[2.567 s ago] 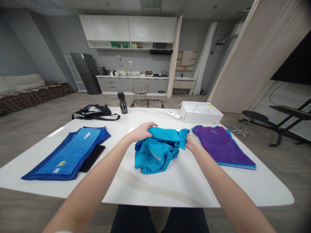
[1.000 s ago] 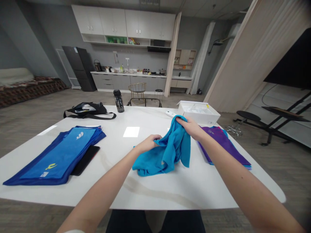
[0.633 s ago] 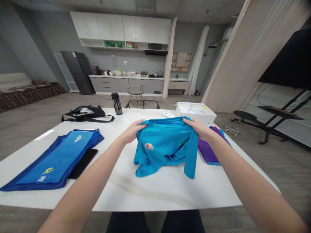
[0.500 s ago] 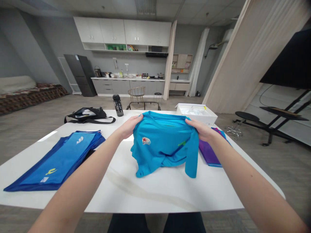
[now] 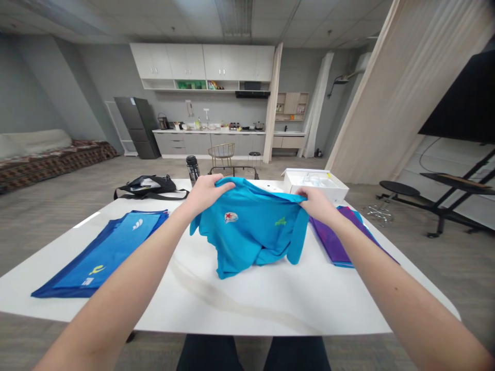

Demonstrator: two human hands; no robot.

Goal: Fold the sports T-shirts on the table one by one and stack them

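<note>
A bright blue shirt [image 5: 251, 226] with a red-and-white badge and a small green logo hangs bunched over the middle of the white table [image 5: 247, 309]. My left hand [image 5: 209, 193] grips its upper left edge, thumb on the near side. At the upper right edge, my right hand [image 5: 314, 202] pinches the fabric between thumb and fingers. The shirt's lower folds reach down to the tabletop. Folded blue clothes [image 5: 112, 247] lie to the left, partly behind my left forearm. Folded purple clothes [image 5: 332, 242] lie to the right, partly behind my right forearm.
A black waist bag [image 5: 149, 185] lies at the back left. Beside it a dark bottle [image 5: 192, 167] stands upright, partly covered by my left hand. An open white box [image 5: 317, 184] sits at the back right. Beyond the table are a chair [image 5: 222, 152] and a stool [image 5: 399, 188].
The shirt's top edge now looks closed and folded over, where the neck opening showed before. My left hand has moved slightly left and up over the fabric, and the view has tilted up.
</note>
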